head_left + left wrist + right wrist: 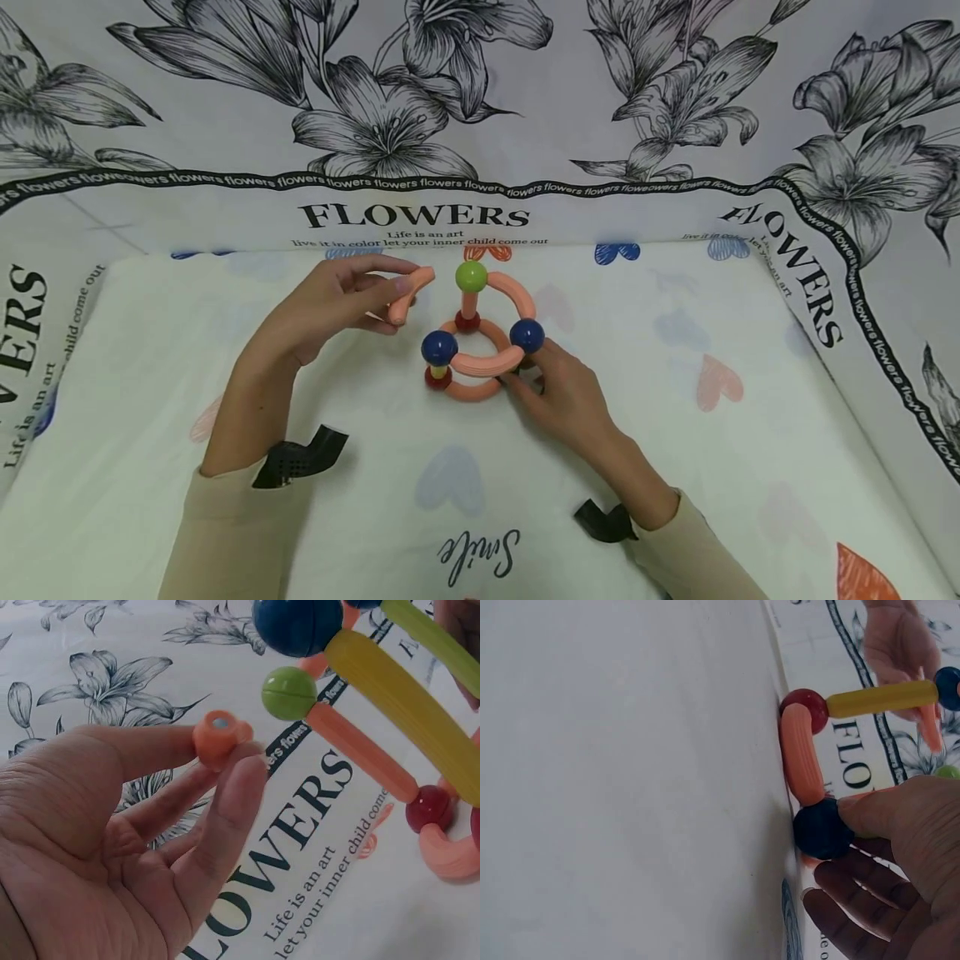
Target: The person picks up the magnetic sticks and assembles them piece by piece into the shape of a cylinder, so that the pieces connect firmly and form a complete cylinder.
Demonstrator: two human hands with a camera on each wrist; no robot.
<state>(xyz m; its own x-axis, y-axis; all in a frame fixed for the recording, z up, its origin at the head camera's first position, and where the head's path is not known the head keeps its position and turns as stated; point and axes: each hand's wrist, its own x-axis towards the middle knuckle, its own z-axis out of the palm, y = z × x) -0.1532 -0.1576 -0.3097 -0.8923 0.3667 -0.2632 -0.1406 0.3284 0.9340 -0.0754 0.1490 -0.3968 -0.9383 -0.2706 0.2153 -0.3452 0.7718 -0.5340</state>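
My left hand pinches a short curved orange magnetic rod between thumb and fingers, left of a ball-and-rod frame. A round end of that rod faces the left wrist camera. The frame's top has a green ball and two blue balls, left and right. Curved orange rods link green to right blue and blue to blue; between green and left blue is a gap. Yellow, green and orange uprights join the lower ring. There my right hand grips a dark blue ball.
The frame stands on a white cloth printed with hearts and the word Smile. Behind it, a flower-printed border rises along the back. Black wrist straps sit at both sleeve cuffs.
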